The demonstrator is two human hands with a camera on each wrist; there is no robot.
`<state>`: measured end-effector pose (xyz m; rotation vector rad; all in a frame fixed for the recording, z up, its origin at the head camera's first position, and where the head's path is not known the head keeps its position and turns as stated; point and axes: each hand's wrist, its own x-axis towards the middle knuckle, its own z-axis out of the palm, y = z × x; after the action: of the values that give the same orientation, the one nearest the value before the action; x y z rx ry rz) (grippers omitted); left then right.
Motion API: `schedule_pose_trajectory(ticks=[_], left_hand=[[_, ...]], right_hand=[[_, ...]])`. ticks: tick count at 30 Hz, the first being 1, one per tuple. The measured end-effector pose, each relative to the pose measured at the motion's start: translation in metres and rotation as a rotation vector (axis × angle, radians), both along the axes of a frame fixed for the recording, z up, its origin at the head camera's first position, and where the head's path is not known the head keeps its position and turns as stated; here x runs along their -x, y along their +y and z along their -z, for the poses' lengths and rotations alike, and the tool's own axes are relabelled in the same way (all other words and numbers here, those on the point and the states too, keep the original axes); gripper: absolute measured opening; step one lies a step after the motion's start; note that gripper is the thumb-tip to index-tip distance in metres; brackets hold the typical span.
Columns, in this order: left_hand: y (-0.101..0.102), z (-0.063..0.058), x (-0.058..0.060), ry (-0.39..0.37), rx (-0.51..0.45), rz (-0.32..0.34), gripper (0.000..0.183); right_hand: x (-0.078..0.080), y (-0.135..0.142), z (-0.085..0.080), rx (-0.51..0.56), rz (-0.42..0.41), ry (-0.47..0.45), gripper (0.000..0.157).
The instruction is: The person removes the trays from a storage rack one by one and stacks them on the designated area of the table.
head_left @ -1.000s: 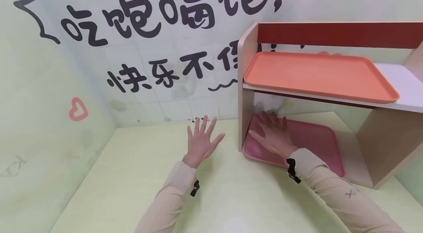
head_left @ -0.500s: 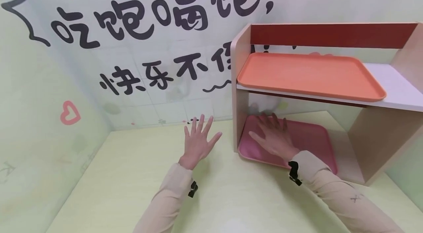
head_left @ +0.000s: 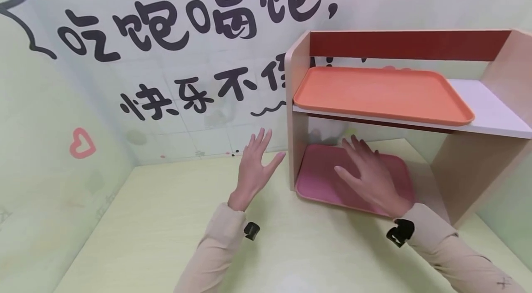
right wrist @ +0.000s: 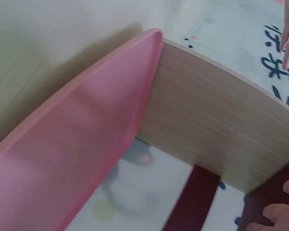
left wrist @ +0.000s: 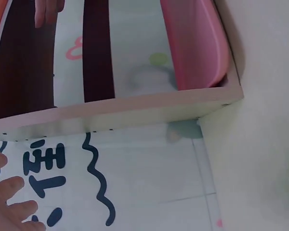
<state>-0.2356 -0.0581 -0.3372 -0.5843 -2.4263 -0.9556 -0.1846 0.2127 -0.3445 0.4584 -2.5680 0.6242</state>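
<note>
My left hand (head_left: 252, 168) is held above the table, left of the shelf unit, with straight, spread fingers and nothing in it. Over the pink tray (head_left: 322, 177) on the unit's lower level is my right hand (head_left: 370, 177), its fingers extended and empty. In the right wrist view the pink tray (right wrist: 86, 115) stretches along the left, and part of my right hand (right wrist: 282, 211) shows at the lower right edge. An orange tray (head_left: 378, 94) lies on the upper shelf. The left wrist view catches fingers of my left hand (left wrist: 9, 202) at its lower left.
The wooden shelf unit (head_left: 297, 145) stands on the pale table (head_left: 166, 228), with its side panel between my hands. A dark red board (head_left: 407, 45) runs across its top back. Behind it rises a white wall (head_left: 199, 131) with large black lettering.
My right hand has moved right and toward me over the pink tray. My left hand has lifted slightly and turned. The view has swung a little to the right.
</note>
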Motion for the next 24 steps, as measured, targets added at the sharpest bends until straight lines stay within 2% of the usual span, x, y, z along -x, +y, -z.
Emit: schedule_pose_trajectory(ticks=[4,7,11,15,18,21,24], left_hand=[[0.003,-0.016,-0.001,0.071,-0.072,0.064,0.062],[0.004,-0.033,0.000,0.119,-0.109,0.125,0.063],[0.002,-0.056,0.004,0.136,-0.154,0.180,0.063],[-0.002,-0.077,0.008,0.091,-0.172,0.185,0.062],[-0.005,-0.091,0.012,0.021,-0.192,0.188,0.063],[-0.008,-0.107,0.015,-0.066,-0.197,0.189,0.063],[-0.008,-0.123,0.017,-0.136,-0.182,0.178,0.064]], right_hand=[[-0.016,0.010,-0.010,0.078,-0.011,0.034,0.067],[-0.028,0.019,-0.021,0.164,-0.013,0.072,0.069],[-0.045,0.032,-0.035,0.288,-0.011,0.133,0.072],[-0.058,0.046,-0.048,0.321,0.027,0.252,0.072],[-0.065,0.057,-0.059,0.352,0.038,0.338,0.069],[-0.075,0.069,-0.073,0.430,0.077,0.338,0.064],[-0.084,0.082,-0.085,0.533,0.163,0.286,0.061]])
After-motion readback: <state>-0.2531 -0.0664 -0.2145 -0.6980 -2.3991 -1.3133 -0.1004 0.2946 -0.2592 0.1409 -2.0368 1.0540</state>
